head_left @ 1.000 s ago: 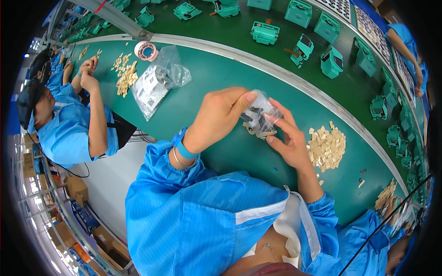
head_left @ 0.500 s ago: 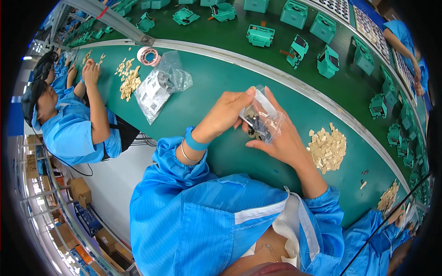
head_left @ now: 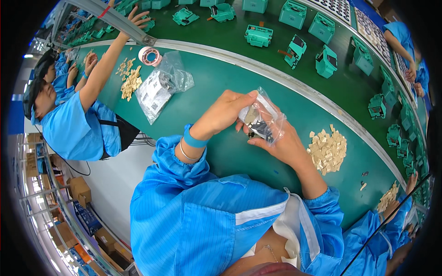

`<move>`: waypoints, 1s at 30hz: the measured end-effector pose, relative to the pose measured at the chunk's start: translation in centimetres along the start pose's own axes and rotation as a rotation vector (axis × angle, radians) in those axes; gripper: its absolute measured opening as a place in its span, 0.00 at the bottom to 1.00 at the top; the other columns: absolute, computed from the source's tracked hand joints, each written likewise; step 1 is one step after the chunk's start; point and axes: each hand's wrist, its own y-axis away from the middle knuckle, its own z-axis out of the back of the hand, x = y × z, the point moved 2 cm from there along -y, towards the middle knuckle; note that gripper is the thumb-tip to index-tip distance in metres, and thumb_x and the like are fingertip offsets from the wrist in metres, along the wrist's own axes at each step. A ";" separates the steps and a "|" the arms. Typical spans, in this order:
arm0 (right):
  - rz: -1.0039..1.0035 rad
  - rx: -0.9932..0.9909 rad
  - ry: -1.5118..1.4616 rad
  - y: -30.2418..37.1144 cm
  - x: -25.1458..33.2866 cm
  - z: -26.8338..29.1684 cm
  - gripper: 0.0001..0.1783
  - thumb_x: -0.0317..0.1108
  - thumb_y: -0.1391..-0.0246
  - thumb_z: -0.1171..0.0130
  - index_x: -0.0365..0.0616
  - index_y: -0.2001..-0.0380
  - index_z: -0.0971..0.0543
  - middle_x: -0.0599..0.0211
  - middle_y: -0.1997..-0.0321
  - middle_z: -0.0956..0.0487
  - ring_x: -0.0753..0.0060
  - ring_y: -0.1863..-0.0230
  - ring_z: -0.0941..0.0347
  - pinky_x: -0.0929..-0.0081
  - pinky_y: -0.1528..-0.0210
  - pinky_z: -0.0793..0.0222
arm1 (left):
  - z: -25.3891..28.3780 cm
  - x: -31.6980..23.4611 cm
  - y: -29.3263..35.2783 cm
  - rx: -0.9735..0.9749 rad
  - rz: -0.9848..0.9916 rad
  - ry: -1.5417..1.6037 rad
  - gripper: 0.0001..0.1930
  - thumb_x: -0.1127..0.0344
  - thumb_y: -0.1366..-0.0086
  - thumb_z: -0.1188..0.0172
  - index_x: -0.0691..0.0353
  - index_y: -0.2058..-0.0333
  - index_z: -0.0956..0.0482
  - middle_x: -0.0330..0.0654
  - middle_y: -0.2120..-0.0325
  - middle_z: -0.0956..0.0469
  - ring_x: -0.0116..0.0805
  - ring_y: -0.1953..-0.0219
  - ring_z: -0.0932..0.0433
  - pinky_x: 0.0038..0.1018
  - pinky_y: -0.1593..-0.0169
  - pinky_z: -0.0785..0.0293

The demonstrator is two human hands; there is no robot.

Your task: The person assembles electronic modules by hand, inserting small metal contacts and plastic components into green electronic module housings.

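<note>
Two hands [head_left: 258, 129] above a green table [head_left: 221, 83].

Bare green bench [head_left: 230, 152] left of hands; beige chip pile [head_left: 328, 149] just right; bagged parts [head_left: 159, 89] far left.

Small dark parts inside the clear bag [head_left: 263, 120], too small to identify

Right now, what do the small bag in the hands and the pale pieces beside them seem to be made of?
The small bag, held by both hands, looks like thin clear plastic film: glossy, crinkled, and dark parts show through it. The pale pieces on the green table look matte and beige, flat little squares, perhaps foam or card; the picture cannot settle which.
</note>
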 end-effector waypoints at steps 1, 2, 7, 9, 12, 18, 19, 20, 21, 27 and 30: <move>0.004 0.003 -0.018 0.0 0.0 0.0 0.44 0.37 0.63 0.29 0.58 0.40 0.36 0.53 0.36 0.40 0.43 0.44 0.35 0.59 0.47 0.33 | 0.0 -0.1 0.1 -0.010 0.006 -0.019 0.24 0.51 0.32 0.54 0.68 0.73 0.22 0.41 0.84 0.24 0.27 0.85 0.26 0.19 0.85 0.36; 0.006 0.004 -0.019 0.1 -0.1 0.1 0.44 0.37 0.63 0.29 0.58 0.40 0.36 0.53 0.36 0.40 0.43 0.44 0.35 0.59 0.47 0.33 | 0.0 -0.1 0.1 -0.012 0.005 -0.019 0.24 0.51 0.32 0.54 0.68 0.73 0.22 0.41 0.84 0.24 0.27 0.85 0.26 0.19 0.85 0.36; -0.105 0.053 -0.134 0.7 -0.2 0.3 0.39 0.35 0.63 0.29 0.56 0.45 0.32 0.53 0.39 0.38 0.43 0.49 0.32 0.57 0.51 0.31 | 0.1 -0.2 0.0 -0.150 -0.024 -0.246 0.25 0.51 0.32 0.53 0.67 0.75 0.21 0.40 0.85 0.24 0.24 0.85 0.27 0.19 0.84 0.37; -0.047 0.002 -0.073 0.3 0.3 0.3 0.36 0.35 0.63 0.30 0.55 0.46 0.32 0.53 0.39 0.37 0.43 0.50 0.31 0.58 0.52 0.30 | -0.1 -0.4 0.0 -0.133 -0.065 -0.266 0.25 0.50 0.32 0.54 0.67 0.75 0.21 0.40 0.85 0.24 0.23 0.85 0.27 0.19 0.84 0.37; 0.021 -0.009 0.046 -0.2 0.3 0.6 0.35 0.36 0.62 0.30 0.56 0.47 0.31 0.52 0.41 0.36 0.44 0.51 0.30 0.58 0.53 0.30 | -0.6 -1.0 0.2 -0.121 -0.116 -0.282 0.25 0.50 0.32 0.54 0.67 0.75 0.21 0.40 0.84 0.24 0.23 0.86 0.28 0.19 0.84 0.38; 0.033 -0.003 0.132 0.3 0.0 0.4 0.37 0.38 0.62 0.30 0.58 0.45 0.33 0.51 0.49 0.30 0.44 0.55 0.30 0.58 0.59 0.30 | -1.1 -1.5 0.0 -0.138 -0.125 -0.339 0.25 0.51 0.31 0.54 0.68 0.75 0.21 0.40 0.84 0.24 0.23 0.86 0.29 0.19 0.83 0.37; 0.065 -0.041 0.126 0.1 0.3 0.5 0.35 0.39 0.61 0.30 0.57 0.47 0.32 0.52 0.51 0.29 0.45 0.56 0.30 0.59 0.59 0.30 | -1.1 -1.5 0.0 -0.129 -0.125 -0.332 0.25 0.51 0.31 0.54 0.68 0.75 0.21 0.40 0.84 0.24 0.23 0.86 0.28 0.20 0.83 0.36; 0.064 -0.042 0.127 0.1 0.3 0.7 0.35 0.39 0.61 0.30 0.57 0.47 0.32 0.52 0.51 0.29 0.45 0.56 0.30 0.59 0.59 0.30 | -1.2 -1.5 0.0 -0.127 -0.125 -0.333 0.25 0.51 0.31 0.54 0.68 0.75 0.21 0.40 0.84 0.24 0.23 0.86 0.28 0.20 0.83 0.36; 0.033 0.003 0.158 0.1 0.2 0.7 0.30 0.40 0.59 0.32 0.56 0.50 0.29 0.53 0.49 0.31 0.46 0.55 0.30 0.58 0.57 0.30 | -1.1 -1.5 0.0 -0.149 -0.118 -0.357 0.25 0.52 0.31 0.54 0.70 0.73 0.21 0.42 0.84 0.24 0.25 0.86 0.28 0.22 0.82 0.34; -0.028 0.152 0.045 1.4 -1.2 1.2 0.22 0.40 0.57 0.33 0.53 0.56 0.25 0.56 0.44 0.34 0.49 0.52 0.30 0.61 0.53 0.30 | -0.4 -1.8 0.0 -0.293 -0.302 -0.634 0.23 0.53 0.31 0.53 0.69 0.74 0.22 0.46 0.87 0.27 0.33 0.87 0.29 0.27 0.81 0.33; -0.054 0.106 -0.048 1.9 -1.2 1.6 0.22 0.38 0.57 0.33 0.53 0.55 0.25 0.56 0.44 0.35 0.50 0.51 0.31 0.62 0.52 0.31 | -0.4 -2.5 0.4 -0.295 -0.453 -0.818 0.22 0.54 0.32 0.51 0.68 0.74 0.22 0.45 0.89 0.29 0.31 0.88 0.29 0.25 0.82 0.34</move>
